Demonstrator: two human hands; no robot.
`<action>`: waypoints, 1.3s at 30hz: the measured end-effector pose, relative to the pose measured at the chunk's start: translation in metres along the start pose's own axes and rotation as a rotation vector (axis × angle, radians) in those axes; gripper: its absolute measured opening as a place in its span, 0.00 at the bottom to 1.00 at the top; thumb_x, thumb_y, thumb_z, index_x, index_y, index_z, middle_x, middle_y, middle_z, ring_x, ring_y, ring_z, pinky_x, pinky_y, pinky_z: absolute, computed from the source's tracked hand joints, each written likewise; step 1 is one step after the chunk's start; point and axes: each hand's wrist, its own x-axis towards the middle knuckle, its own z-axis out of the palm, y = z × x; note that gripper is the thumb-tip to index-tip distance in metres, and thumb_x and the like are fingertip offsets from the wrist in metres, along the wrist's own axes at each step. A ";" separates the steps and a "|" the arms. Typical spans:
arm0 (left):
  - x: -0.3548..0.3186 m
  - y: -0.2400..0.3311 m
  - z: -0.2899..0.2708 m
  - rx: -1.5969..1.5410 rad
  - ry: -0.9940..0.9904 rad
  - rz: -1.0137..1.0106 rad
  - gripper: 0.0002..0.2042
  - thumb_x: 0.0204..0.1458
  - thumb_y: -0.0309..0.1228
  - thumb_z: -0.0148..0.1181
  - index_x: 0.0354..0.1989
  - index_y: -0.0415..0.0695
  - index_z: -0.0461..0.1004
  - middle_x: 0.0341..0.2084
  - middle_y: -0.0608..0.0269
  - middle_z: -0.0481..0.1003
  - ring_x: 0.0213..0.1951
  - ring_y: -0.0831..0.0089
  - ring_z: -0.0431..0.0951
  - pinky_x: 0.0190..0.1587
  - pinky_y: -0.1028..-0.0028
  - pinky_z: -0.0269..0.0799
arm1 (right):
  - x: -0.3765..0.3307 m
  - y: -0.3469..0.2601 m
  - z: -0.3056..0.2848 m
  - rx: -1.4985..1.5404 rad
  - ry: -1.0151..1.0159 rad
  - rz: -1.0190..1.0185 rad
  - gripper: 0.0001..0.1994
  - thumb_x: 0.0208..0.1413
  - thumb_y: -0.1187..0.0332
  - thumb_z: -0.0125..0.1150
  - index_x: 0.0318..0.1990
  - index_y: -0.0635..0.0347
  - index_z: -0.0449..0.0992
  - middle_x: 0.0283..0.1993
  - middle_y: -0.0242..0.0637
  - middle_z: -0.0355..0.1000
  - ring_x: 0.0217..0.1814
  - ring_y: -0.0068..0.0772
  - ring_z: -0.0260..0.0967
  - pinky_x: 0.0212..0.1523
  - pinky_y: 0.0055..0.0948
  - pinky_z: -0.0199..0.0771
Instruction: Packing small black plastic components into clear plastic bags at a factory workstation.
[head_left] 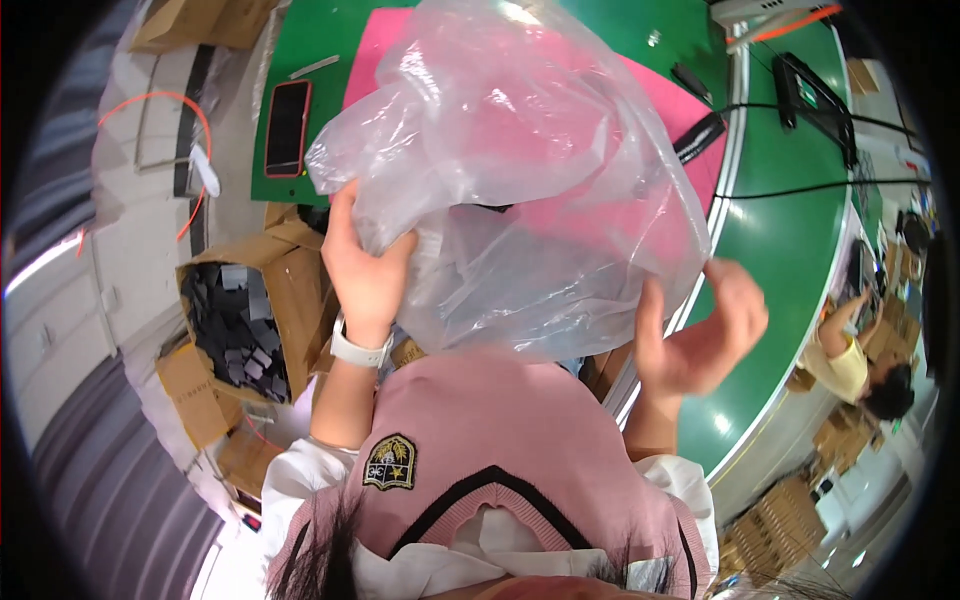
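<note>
A large clear plastic bag point(540, 250) spreads across the middle, over the bench and up against my front. It is crumpled at the top and see-through lower down. My left hand point(368, 270), with a white watch at its wrist, grips the bag's left side between thumb and fingers. At the bag's right edge my right hand point(700, 335) has its thumb and curled fingers apart, the tips by the plastic, slightly blurred. Beneath the bag lies a pink mat point(690, 130); a small dark thing shows partly at the fold, too hidden to name.
On the green bench point(280, 50) at left lies a phone point(288, 128). A carton point(290, 290) of dark scraps stands below it. Black tools point(700, 137) rest on the mat's right. Beyond a metal rail is another green surface point(770, 300); a person point(850, 355) sits far right.
</note>
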 end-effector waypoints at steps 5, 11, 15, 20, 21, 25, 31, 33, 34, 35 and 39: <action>-0.041 0.026 0.001 0.074 0.202 0.012 0.27 0.32 0.17 0.57 0.48 0.34 0.63 0.38 0.56 0.71 0.42 0.68 0.71 0.47 0.73 0.65 | 0.020 -0.025 0.016 0.645 -0.724 -0.249 0.19 0.43 0.76 0.58 0.46 0.60 0.67 0.35 0.41 0.67 0.39 0.45 0.67 0.39 0.39 0.71; -0.089 0.012 -0.024 0.219 0.453 -0.027 0.26 0.37 0.17 0.58 0.51 0.34 0.63 0.43 0.56 0.69 0.45 0.69 0.69 0.50 0.73 0.62 | -0.048 -0.050 0.111 0.268 -1.309 -0.457 0.19 0.48 0.61 0.56 0.44 0.65 0.68 0.29 0.45 0.71 0.31 0.45 0.71 0.33 0.39 0.69; -0.125 -0.017 -0.048 0.238 0.715 -0.202 0.23 0.39 0.18 0.59 0.49 0.33 0.65 0.41 0.55 0.71 0.43 0.68 0.71 0.49 0.73 0.63 | -0.055 -0.081 0.126 0.468 -1.591 -0.729 0.18 0.49 0.59 0.56 0.39 0.68 0.71 0.17 0.40 0.69 0.23 0.44 0.71 0.27 0.37 0.70; -0.153 -0.049 -0.079 0.263 0.891 -0.316 0.21 0.40 0.19 0.59 0.47 0.33 0.66 0.40 0.55 0.72 0.40 0.68 0.72 0.47 0.72 0.64 | -0.087 -0.114 0.152 0.515 -1.505 -0.946 0.15 0.49 0.61 0.56 0.36 0.66 0.72 0.17 0.39 0.70 0.22 0.43 0.71 0.25 0.35 0.70; -0.154 -0.057 -0.090 0.259 0.928 -0.355 0.21 0.40 0.19 0.59 0.47 0.33 0.66 0.40 0.56 0.73 0.40 0.69 0.72 0.46 0.72 0.65 | -0.085 -0.120 0.156 0.480 -1.490 -1.074 0.14 0.49 0.61 0.56 0.35 0.65 0.73 0.18 0.39 0.70 0.24 0.42 0.72 0.26 0.35 0.71; -0.168 -0.084 -0.135 0.209 1.022 -0.407 0.20 0.40 0.19 0.59 0.46 0.32 0.67 0.38 0.56 0.73 0.38 0.69 0.72 0.44 0.72 0.65 | -0.034 -0.126 0.148 1.386 -1.218 -0.548 0.08 0.47 0.66 0.58 0.32 0.59 0.75 0.26 0.38 0.73 0.29 0.37 0.72 0.28 0.30 0.72; -0.172 -0.138 -0.206 0.189 1.117 -0.446 0.20 0.39 0.21 0.60 0.45 0.31 0.67 0.36 0.55 0.73 0.36 0.69 0.72 0.43 0.72 0.66 | 0.026 0.068 0.223 -0.393 -0.277 -0.166 0.20 0.51 0.63 0.54 0.48 0.67 0.67 0.48 0.53 0.66 0.53 0.46 0.62 0.55 0.38 0.61; -0.170 -0.170 -0.242 0.172 1.029 -0.546 0.21 0.39 0.22 0.60 0.44 0.30 0.68 0.35 0.56 0.74 0.36 0.69 0.72 0.42 0.71 0.67 | -0.011 0.182 0.231 -0.592 -0.376 0.072 0.23 0.55 0.59 0.49 0.53 0.67 0.61 0.55 0.57 0.58 0.59 0.51 0.55 0.59 0.45 0.54; -0.181 -0.189 -0.253 0.167 1.065 -0.568 0.21 0.39 0.22 0.60 0.44 0.30 0.68 0.35 0.56 0.74 0.36 0.69 0.72 0.42 0.71 0.67 | -0.024 0.217 0.230 -0.589 -0.351 0.078 0.22 0.56 0.60 0.48 0.53 0.65 0.62 0.56 0.57 0.58 0.59 0.53 0.54 0.58 0.44 0.56; -0.196 -0.207 -0.265 0.042 1.135 -0.561 0.21 0.38 0.22 0.60 0.45 0.31 0.67 0.35 0.56 0.74 0.35 0.69 0.72 0.42 0.71 0.67 | -0.031 0.226 0.228 -0.542 -0.327 0.027 0.20 0.56 0.61 0.48 0.51 0.65 0.65 0.54 0.56 0.59 0.57 0.54 0.56 0.55 0.44 0.60; -0.229 -0.237 -0.312 -0.157 1.347 -0.673 0.20 0.38 0.21 0.59 0.44 0.32 0.67 0.35 0.58 0.73 0.35 0.69 0.72 0.40 0.72 0.67 | -0.015 0.190 0.236 -0.922 -0.460 0.208 0.17 0.53 0.60 0.52 0.39 0.69 0.71 0.41 0.55 0.68 0.42 0.55 0.66 0.41 0.44 0.68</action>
